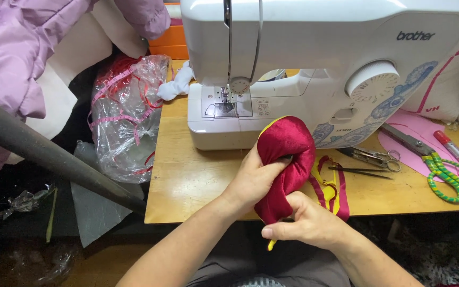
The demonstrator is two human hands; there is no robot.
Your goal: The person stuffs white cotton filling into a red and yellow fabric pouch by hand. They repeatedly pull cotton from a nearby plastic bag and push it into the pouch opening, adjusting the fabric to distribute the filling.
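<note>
Left hand: closed on the red cloth piece; fingers pushed into a fold on its left side, thumb pressed against the fabric

Right hand: closed on the lower end of the red cloth piece; thumb and forefinger pinch it where a yellow tip pokes out below

Red cloth piece: shiny dark red fabric, rounded and puffed at the top, with a thin yellow edge; held upright between both hands, above the front edge of the desk, just in front of the sewing machine

Sewing machine: white, with blue patterning on its right side and a round dial; stands at the back of the desk; its needle area sits up and to the left of the cloth piece

Red and yellow strips: lie on the desk just right of the cloth piece, partly behind the right hand

Small scissors: lie on the desk right of the strips, beside the machine's base

Big scissors: handles wrapped in green and yellow cord; lie on a pink paper shape at the desk's right end

Red pen: lies near the far right edge, next to the big scissors

Plastic bag: clear, crumpled, with pink tape and red bits inside; hangs off the desk's left side

Lilac jacket: fills the top left corner, well apart from the hands
</note>
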